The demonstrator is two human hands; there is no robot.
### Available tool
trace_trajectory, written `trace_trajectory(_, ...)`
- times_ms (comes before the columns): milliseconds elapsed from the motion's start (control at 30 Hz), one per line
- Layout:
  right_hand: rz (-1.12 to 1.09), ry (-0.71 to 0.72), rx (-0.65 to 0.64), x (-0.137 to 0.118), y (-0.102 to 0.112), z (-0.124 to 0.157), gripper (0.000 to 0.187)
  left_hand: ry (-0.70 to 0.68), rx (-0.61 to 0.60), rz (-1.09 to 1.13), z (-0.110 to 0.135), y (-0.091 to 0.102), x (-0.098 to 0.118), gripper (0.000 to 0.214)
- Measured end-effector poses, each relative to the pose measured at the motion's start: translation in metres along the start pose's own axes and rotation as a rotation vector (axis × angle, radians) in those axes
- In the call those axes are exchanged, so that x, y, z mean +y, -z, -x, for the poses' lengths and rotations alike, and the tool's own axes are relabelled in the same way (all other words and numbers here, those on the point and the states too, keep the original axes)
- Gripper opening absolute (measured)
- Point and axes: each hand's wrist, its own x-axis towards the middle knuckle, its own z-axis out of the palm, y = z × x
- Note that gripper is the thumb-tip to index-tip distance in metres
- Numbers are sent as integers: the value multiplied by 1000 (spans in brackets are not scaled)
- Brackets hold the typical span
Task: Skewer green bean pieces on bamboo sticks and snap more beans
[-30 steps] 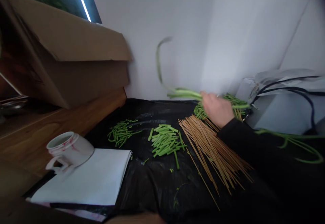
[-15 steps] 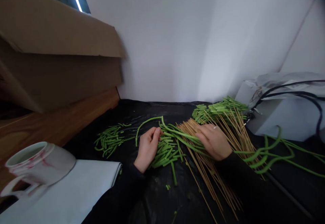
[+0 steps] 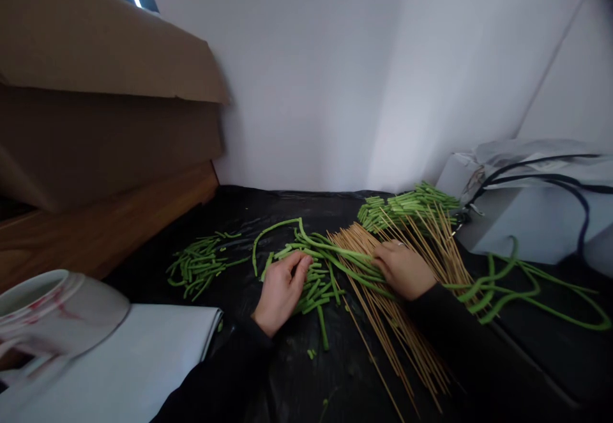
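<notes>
Left hand (image 3: 282, 289) flat and loose, fingers out, tips on the long green stalks (image 3: 335, 253) just left of the sticks (image 3: 397, 321). Right hand (image 3: 402, 268) curled over the same stalks, pressing them down on top of the sticks. Cannot tell if those fingers close all the way round.

Under the left hand, a heap of short green bits (image 3: 316, 285), touching the left edge of the sticks. Well to the left of the sticks, a thinner heap of bits (image 3: 198, 263). Behind the sticks, a neat stack of cut pieces (image 3: 407, 204).

So, a good share chopped small already. Not chopped yet: the stalks under both hands, and more long stalks (image 3: 517, 282) trailing off to the right of the sticks.

All of it on the black desk (image 3: 287, 206). Far left of the sticks, a cup (image 3: 52, 311) on white paper (image 3: 143, 353), with a cardboard box (image 3: 105, 91) above. Right of the sticks, a white box (image 3: 522, 218) with black wires.
</notes>
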Motion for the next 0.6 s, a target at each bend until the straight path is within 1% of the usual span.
trace_trajectory(67,-16,-91,68,0,3,-1,21,-4,-7,-1,0,0,0,36)
trace_trajectory(100,-76,-148,114,1,5,-2,21,-6,-13,0,1,-1,0,36)
trace_trajectory(133,-180,-207,172,5,6,-3,19,-9,-20,1,1,-1,1,36)
trace_trajectory(200,-521,-333,336,14,9,-5,16,-18,-32,5,1,-1,2,36)
trace_trajectory(267,-995,-472,539,27,12,-7,16,-22,-41,9,2,-1,3,36)
trace_trajectory(300,-1218,-533,620,32,13,-7,18,-20,-45,16,2,-1,4,36)
trace_trajectory(333,-1394,-581,672,36,15,-7,20,-16,-48,29,2,-2,4,36)
trace_trajectory(367,-1512,-611,695,38,17,-8,22,-7,-52,48,2,-2,4,37)
trace_trajectory(400,-1591,-626,680,38,19,-8,24,8,-55,75,2,-3,3,37)
trace_trajectory(433,-1655,-631,623,35,21,-9,26,27,-56,111,2,-4,2,36)
trace_trajectory(500,-1815,-631,436,20,25,-13,28,73,-56,212,0,-5,0,34)
trace_trajectory(567,-1995,-616,230,-2,27,-18,28,131,-54,331,-2,-6,-2,31)
trace_trajectory(600,-2047,-601,167,-14,26,-20,26,160,-51,387,-3,-6,-3,29)
